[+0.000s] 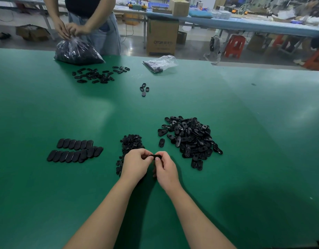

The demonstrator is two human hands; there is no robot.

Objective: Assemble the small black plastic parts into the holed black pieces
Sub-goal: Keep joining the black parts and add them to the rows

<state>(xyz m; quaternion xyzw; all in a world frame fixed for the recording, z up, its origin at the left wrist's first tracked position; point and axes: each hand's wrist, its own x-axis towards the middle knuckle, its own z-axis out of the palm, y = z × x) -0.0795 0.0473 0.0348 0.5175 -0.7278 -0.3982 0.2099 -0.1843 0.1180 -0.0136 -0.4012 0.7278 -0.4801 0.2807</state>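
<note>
Over the green table (227, 177) my left hand (135, 163) and my right hand (165, 168) meet, and both pinch one holed black piece (155, 156) between their fingertips. Whether a small part sits in it is hidden by my fingers. A heap of holed black pieces (191, 139) lies just right of my hands, with one loose piece (161, 142) beside it. A pile of small black plastic parts (130, 142) lies behind and under my left hand. Two neat rows of black oval pieces (75, 150) lie to the left.
Across the table a person (90, 17) handles a clear bag of black parts (77, 53), with scattered pieces (99, 74) in front of it. A smaller plastic bag (160, 63) and a few loose pieces (144, 89) lie mid-table. Cardboard boxes and red stools stand behind.
</note>
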